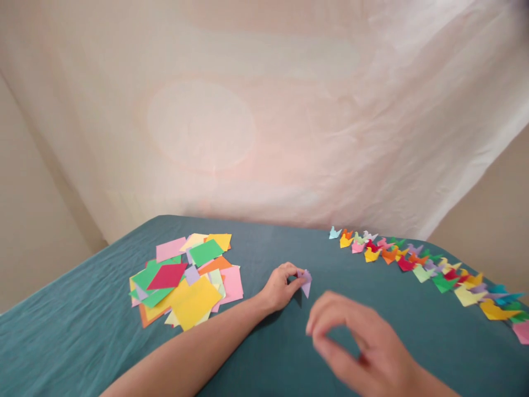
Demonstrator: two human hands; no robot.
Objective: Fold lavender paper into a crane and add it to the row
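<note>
Near the middle of the table, my left hand point(282, 286) pinches a small folded piece of lavender paper point(306, 282) between thumb and fingers. The paper has a pointed lower end that hangs toward the table. Closer to me and to the right is my right hand point(359, 342), slightly blurred. Its thumb and fingers curl into a ring with the tips together, and nothing shows between them. This hand is apart from the lavender paper.
A loose pile of coloured paper sheets point(194, 300) lies on the left of the teal tablecloth point(264, 358). Along the right edge stand rows of small folded paper birds point(444, 282) in many colours. A pale cloth backdrop point(264, 110) hangs behind the table.
</note>
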